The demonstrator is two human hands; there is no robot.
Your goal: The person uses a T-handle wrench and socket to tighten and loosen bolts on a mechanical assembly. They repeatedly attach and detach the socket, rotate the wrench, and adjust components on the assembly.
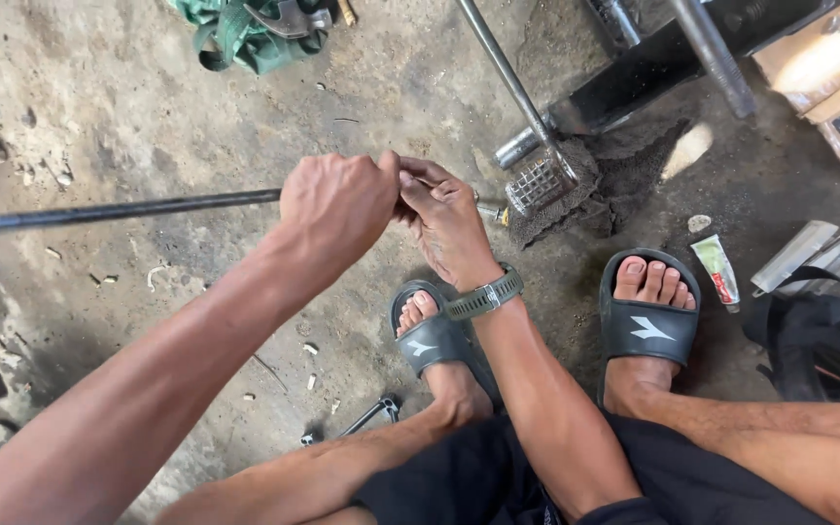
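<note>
**Both hands closed on the near end of a long steel rod**

The long dark rod (119, 210) runs level above the concrete floor (128, 107), from the left edge of the view to the middle, where its end disappears inside the left hand (337, 204). It looks like solid or thick-walled steel: stiff, likely heavy for its thickness, and probably greasy, so a full wrap-around fist near the end is the sound way to hold it, with the far length needing support or it will lever downward. That is how the left hand sits, its fingers curled tight around the rod in a closed fist. The right hand (444, 226), with a grey-green watch (483, 297) on the wrist, meets it from the right; its fingers (418, 175) are pressed together against the rod's tip, pinching something small there that cannot be made out.

Just beyond the hands to the right, a short yellowish metal stub (491, 211) shows, and past it a metal mesh piece (540, 182) lies on a dark rag (605, 185), with a second steel bar (503, 63) slanting away above it. Nearer, two feet in black slide sandals (648, 326) rest on the floor. A small tube (717, 269) lies to the right of them, a green cloth (245, 34) far off at the top, and a small metal tool (371, 415) lies near the left leg.
</note>
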